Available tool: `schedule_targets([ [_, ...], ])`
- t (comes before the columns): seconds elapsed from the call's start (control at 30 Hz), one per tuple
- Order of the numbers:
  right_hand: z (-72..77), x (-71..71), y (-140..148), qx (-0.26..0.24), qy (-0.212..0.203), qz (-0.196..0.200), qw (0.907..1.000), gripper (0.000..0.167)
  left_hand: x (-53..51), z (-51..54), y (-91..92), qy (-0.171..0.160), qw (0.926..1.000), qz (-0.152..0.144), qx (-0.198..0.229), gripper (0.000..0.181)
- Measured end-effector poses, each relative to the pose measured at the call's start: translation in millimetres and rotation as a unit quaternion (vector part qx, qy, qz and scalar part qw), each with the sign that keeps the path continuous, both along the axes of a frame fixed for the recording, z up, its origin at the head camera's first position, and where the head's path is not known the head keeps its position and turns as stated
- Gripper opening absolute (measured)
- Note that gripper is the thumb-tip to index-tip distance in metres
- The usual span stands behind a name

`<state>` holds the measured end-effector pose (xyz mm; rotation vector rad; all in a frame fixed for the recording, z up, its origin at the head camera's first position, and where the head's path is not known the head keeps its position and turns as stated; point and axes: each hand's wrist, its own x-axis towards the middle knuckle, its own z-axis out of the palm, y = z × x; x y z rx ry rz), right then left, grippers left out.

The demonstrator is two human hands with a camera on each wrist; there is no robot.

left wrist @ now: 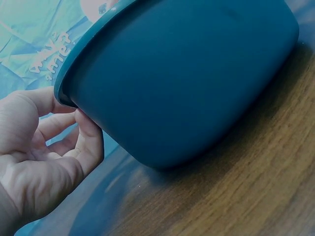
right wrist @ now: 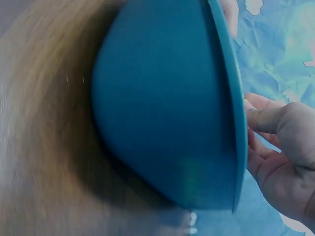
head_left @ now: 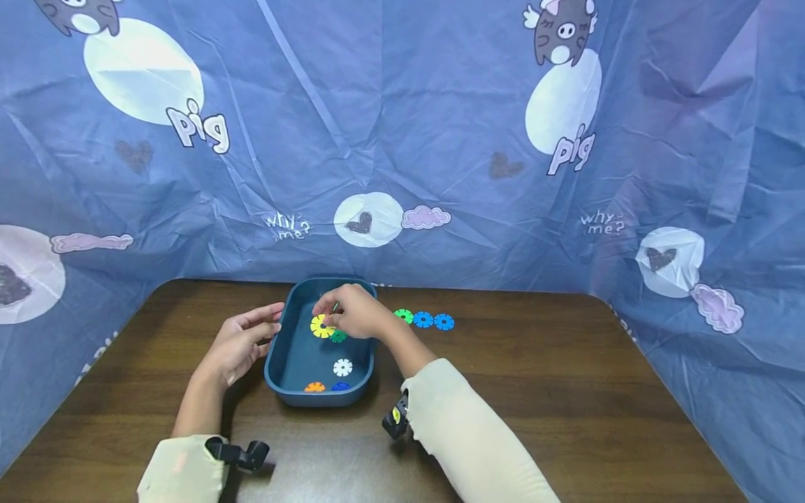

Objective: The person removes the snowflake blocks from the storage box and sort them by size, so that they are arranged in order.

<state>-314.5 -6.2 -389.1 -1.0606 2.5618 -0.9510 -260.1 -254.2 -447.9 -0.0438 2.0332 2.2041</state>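
Observation:
A dark teal plastic tray (head_left: 302,399) with a raised rim stands on the table. My left hand (head_left: 242,342) is at its left side, bent fingers and thumb gripping the rim; the left wrist view shows the fingertips (left wrist: 84,120) just under the rim. My right hand (head_left: 357,311) reaches over the tray and pinches a yellow notched disc (head_left: 319,327). A bit of green shows between its fingers. Below, a green disc (head_left: 338,337) is partly covered. A white disc (head_left: 342,367), an orange disc (head_left: 315,386) and a blue disc (head_left: 341,386) lie in the tray.
Right of the tray, a light green disc (head_left: 404,316) and two blue discs (head_left: 434,321) lie in a row on the brown wooden table (head_left: 534,391). A blue printed cloth (head_left: 440,140) hangs behind the table. Each sleeve carries a black camera mount (head_left: 242,455).

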Motion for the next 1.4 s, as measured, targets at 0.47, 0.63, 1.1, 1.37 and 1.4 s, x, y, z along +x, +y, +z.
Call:
schedule_targets([
  [0.47,6.7,-13.0,59.8,-0.065,0.008,-0.055,0.9963,0.018,-2.0,-0.5,1.7,0.008,1.0000,-0.003,-0.004,0.058],
  [0.63,3.6,-19.5,90.7,-0.087,0.018,-0.087,0.9922,0.017,-3.4,-0.9,2.8,0.008,0.9999,0.000,-0.007,0.058],
  [1.1,-20.7,-35.7,170.1,-0.129,0.018,-0.176,0.9756,0.016,-0.8,-0.9,-0.5,0.006,0.9999,0.004,-0.010,0.057],
  [1.37,-49.0,-40.9,208.3,-0.136,0.025,-0.224,0.9648,0.016,-0.6,-2.8,-1.9,0.003,1.0000,0.006,-0.002,0.058],
  [1.4,-52.6,-40.5,212.6,-0.138,0.022,-0.229,0.9632,0.016,-0.7,-3.0,-1.8,0.004,1.0000,0.006,-0.001,0.058],
])
